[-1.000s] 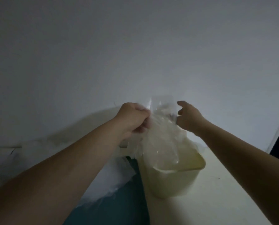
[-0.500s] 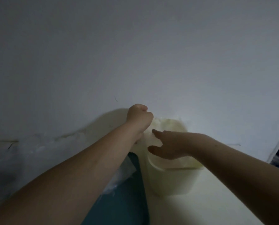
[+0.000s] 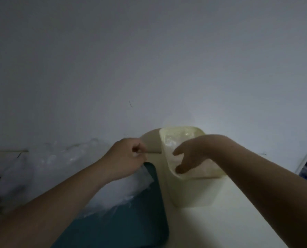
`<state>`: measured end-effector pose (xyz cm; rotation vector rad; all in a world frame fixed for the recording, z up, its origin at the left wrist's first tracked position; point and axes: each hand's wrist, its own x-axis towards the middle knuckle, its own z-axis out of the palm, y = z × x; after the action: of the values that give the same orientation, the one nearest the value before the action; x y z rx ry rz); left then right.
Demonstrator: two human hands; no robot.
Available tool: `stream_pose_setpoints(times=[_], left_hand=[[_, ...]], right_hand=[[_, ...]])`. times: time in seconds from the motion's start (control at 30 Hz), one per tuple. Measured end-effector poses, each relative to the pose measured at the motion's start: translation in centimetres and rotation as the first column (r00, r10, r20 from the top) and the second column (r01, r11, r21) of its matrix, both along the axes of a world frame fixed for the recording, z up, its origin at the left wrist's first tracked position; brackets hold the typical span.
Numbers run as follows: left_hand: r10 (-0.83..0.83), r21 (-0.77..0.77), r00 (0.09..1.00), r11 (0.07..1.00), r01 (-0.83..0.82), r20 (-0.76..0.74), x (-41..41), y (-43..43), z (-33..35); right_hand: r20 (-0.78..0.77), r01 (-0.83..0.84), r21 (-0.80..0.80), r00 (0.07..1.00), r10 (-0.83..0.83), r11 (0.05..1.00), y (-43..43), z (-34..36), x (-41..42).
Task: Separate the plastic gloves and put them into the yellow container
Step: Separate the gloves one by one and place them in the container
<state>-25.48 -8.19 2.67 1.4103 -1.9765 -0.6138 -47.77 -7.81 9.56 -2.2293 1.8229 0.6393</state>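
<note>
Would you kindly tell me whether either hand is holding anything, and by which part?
The right hand is open over the yellow container, holding nothing; whether the curled left hand holds anything cannot be told.

Pale yellow rectangular plastic container [image 3: 193, 190], plain and unpatterned. Left of container, dark teal flat plastic tray [image 3: 131, 226] under cloudy, colourless heap of thin plastic gloves [image 3: 117, 190]. Beneath container, smooth cream surface [image 3: 211, 230]. Behind container, plain grey-white wall [image 3: 149, 51].

Stock of gloves [image 3: 124, 185]: thin clear plastic, crumpled in a loose, blurred heap on the tray [image 3: 131, 226] to my left, with more lying inside the container [image 3: 193, 192]. That container: pale yellow tub, rounded corners, upright, open-topped, just right of the tray.
</note>
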Motion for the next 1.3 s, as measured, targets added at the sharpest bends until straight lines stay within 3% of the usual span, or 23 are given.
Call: stream_pose_setpoints(times=[0.07,0.17,0.27,0.37,0.47,0.53,0.63,0.73,0.8,0.83,0.9,1.1,1.2,1.3], left_hand=[[-0.004,-0.037,0.967,0.999,0.014,0.255,1.9,0.6,-1.5],[0.016,0.003,0.823,1.000,-0.022,0.568,3.4,1.7,-3.3],[0.018,0.037,0.765,0.998,-0.054,0.643,4.4,2.7,-5.0],[0.029,0.020,0.794,0.998,-0.051,0.607,5.2,3.1,-6.6],[0.071,-0.022,0.883,0.997,-0.068,0.463,6.0,3.1,-6.9],[0.103,-0.022,0.953,0.995,-0.101,0.286,7.0,2.7,-6.6],[0.159,-0.034,0.987,0.987,-0.159,0.001,8.0,2.6,-4.9],[0.235,0.054,0.936,0.972,-0.229,-0.262,9.1,2.5,-2.9],[0.244,0.185,0.861,0.966,-0.178,-0.447,9.8,2.4,-1.5],[0.236,0.250,0.802,0.962,-0.112,-0.549,10.0,2.6,-0.8],[0.224,0.334,0.691,0.942,0.027,-0.688,10.3,3.0,0.4],[0.278,0.442,0.560,0.879,0.180,-0.781,11.0,3.3,0.7],[0.240,0.429,0.631,0.889,0.164,-0.738,11.3,3.2,-0.4],[0.214,0.345,0.720,0.938,0.038,-0.660,11.3,3.1,-1.5]], right_hand=[[0.018,-0.017,-0.096,1.000,0.019,0.995,0.8,2.0,0.5],[0.202,-0.042,-0.293,0.974,0.105,0.955,1.6,2.2,3.6],[0.440,-0.028,-0.408,0.870,0.223,0.913,2.5,0.3,8.0],[0.649,0.013,-0.355,0.723,0.236,0.935,2.6,-2.4,10.8],[0.750,0.075,-0.315,0.631,0.200,0.946,1.4,-5.3,11.9],[0.807,0.138,-0.316,0.560,0.189,0.939,0.5,-6.7,12.4],[0.917,0.267,-0.292,0.351,0.190,0.918,-0.2,-7.8,12.0],[0.974,0.241,-0.219,0.105,0.199,0.946,-0.9,-7.9,11.7],[0.988,0.110,-0.097,-0.109,0.109,0.989,-1.0,-7.5,11.4],[0.984,0.061,-0.055,-0.165,0.064,0.997,-0.8,-7.2,11.3],[0.988,0.068,-0.051,-0.142,0.061,0.996,-0.3,-6.6,11.3],[0.996,0.294,-0.032,-0.065,0.053,0.955,0.3,-7.0,11.8],[0.996,0.293,-0.084,0.045,0.074,0.952,0.3,-7.2,12.0],[1.000,0.280,0.000,-0.029,0.009,0.960,0.5,-7.2,12.3]])
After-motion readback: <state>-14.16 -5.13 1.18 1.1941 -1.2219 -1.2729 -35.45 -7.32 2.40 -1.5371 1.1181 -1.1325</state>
